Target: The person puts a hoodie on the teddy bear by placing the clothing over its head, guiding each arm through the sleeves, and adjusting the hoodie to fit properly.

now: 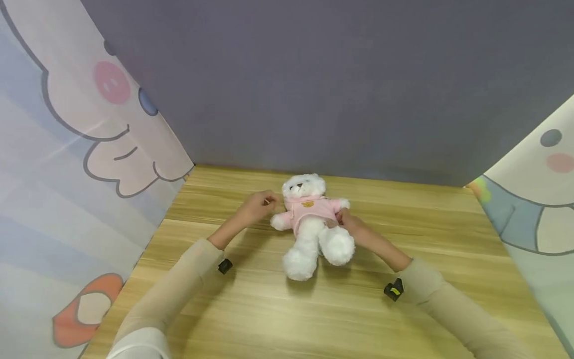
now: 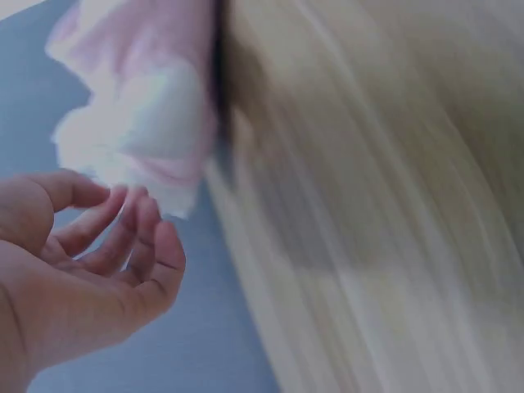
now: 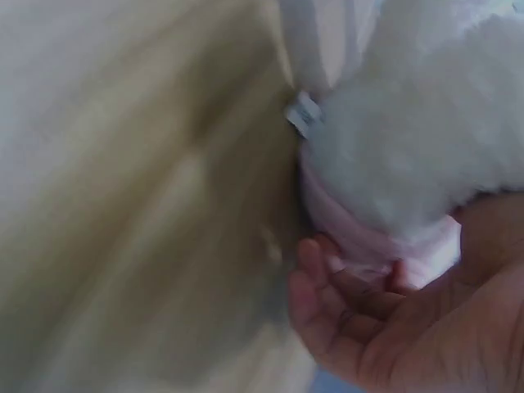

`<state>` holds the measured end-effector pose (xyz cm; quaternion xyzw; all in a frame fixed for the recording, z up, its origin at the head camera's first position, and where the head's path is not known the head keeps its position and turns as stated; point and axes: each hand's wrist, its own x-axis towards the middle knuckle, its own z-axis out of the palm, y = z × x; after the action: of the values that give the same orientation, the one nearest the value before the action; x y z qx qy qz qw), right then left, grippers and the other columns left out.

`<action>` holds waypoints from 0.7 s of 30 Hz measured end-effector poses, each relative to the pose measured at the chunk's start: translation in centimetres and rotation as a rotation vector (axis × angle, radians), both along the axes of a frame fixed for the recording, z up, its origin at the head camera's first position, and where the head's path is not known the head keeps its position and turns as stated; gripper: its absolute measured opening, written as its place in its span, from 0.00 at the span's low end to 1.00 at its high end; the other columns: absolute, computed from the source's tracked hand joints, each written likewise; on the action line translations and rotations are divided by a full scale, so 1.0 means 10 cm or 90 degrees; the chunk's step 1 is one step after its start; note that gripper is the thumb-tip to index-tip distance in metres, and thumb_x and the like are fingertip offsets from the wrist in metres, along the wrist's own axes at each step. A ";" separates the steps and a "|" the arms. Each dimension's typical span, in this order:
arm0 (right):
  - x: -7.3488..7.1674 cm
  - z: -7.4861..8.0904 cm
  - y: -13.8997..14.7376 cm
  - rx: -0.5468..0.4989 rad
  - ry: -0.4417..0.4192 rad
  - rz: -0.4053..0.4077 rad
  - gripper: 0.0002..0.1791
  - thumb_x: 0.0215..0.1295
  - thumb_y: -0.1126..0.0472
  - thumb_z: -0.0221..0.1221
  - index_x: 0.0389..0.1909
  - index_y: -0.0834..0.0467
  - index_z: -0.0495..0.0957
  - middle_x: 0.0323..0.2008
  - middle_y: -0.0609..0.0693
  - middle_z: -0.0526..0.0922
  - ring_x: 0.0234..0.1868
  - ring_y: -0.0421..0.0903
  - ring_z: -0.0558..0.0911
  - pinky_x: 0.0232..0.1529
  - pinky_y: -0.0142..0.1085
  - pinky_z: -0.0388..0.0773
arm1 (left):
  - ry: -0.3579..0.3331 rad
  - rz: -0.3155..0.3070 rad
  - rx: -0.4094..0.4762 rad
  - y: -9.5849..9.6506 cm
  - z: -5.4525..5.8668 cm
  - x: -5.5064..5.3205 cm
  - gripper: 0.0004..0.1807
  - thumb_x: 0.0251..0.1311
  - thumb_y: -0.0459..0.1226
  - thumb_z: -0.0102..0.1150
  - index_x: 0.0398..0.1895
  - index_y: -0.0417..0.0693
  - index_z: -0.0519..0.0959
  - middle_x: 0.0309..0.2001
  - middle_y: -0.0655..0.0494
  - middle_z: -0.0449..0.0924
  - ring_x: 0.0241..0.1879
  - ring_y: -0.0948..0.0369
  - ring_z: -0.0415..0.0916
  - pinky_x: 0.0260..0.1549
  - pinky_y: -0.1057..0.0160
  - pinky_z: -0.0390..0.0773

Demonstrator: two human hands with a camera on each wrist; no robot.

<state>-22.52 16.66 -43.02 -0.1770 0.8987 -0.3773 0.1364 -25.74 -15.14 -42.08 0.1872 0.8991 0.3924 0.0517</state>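
Observation:
A white plush teddy bear [image 1: 309,239] in a pink hoodie [image 1: 309,209] lies face up on the wooden table [image 1: 264,309], its head toward the grey back panel. Beside the bear's head and outstretched arm, my left hand [image 1: 261,205] has loosely bent fingers with nothing between them. The left wrist view shows those fingertips [image 2: 168,246] just short of the blurred white paw [image 2: 90,143]. My right hand [image 1: 354,227] pinches the lower side of the hoodie at its hem [image 3: 360,233]. A small white tag [image 3: 304,114] sticks out by the bear's fur.
A tall grey panel [image 1: 332,89] stands along the table's back edge. Cartoon-printed sheets line the left side [image 1: 67,164] and the right side [image 1: 533,224]. Small black devices [image 1: 394,289] sit at both sleeve cuffs.

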 end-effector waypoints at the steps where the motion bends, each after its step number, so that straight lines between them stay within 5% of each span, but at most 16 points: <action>1: -0.01 0.05 0.02 0.031 0.000 0.015 0.22 0.74 0.48 0.56 0.46 0.65 0.67 0.34 0.56 0.77 0.33 0.47 0.75 0.33 0.36 0.73 | 0.008 -0.006 -0.016 0.00 -0.03 -0.05 0.13 0.71 0.33 0.54 0.53 0.37 0.80 0.50 0.43 0.83 0.44 0.51 0.81 0.40 0.56 0.82; 6: -0.11 0.47 0.02 0.183 0.048 0.096 0.20 0.72 0.44 0.59 0.40 0.59 0.76 0.31 0.49 0.80 0.29 0.43 0.75 0.31 0.38 0.74 | -0.014 -0.051 -0.055 0.05 -0.16 -0.22 0.18 0.71 0.35 0.59 0.59 0.35 0.75 0.58 0.40 0.78 0.48 0.49 0.81 0.44 0.57 0.83; 11: -0.45 0.83 -0.07 0.196 0.221 0.144 0.10 0.73 0.59 0.59 0.46 0.61 0.83 0.41 0.55 0.86 0.40 0.51 0.84 0.43 0.46 0.82 | -0.013 -0.038 -0.039 0.08 -0.16 -0.25 0.14 0.68 0.34 0.63 0.52 0.36 0.77 0.55 0.40 0.79 0.46 0.49 0.82 0.41 0.57 0.83; 15: -0.77 0.82 -0.17 0.201 0.301 0.190 0.16 0.70 0.67 0.62 0.56 0.65 0.80 0.52 0.62 0.83 0.53 0.60 0.82 0.54 0.52 0.79 | 0.011 -0.052 -0.032 0.13 -0.15 -0.29 0.16 0.66 0.33 0.65 0.54 0.39 0.77 0.57 0.42 0.78 0.47 0.48 0.81 0.44 0.55 0.82; 21: -1.02 0.60 -0.16 0.231 0.214 0.229 0.29 0.68 0.68 0.63 0.68 0.67 0.69 0.66 0.67 0.73 0.67 0.66 0.71 0.69 0.57 0.66 | 0.043 -0.133 -0.062 0.25 -0.19 -0.36 0.22 0.66 0.32 0.64 0.61 0.39 0.74 0.62 0.41 0.76 0.51 0.46 0.79 0.50 0.54 0.81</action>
<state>-32.74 15.05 -36.98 -0.3660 0.9156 -0.1461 0.0794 -29.34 -12.60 -43.94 0.2899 0.8939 0.3346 0.0708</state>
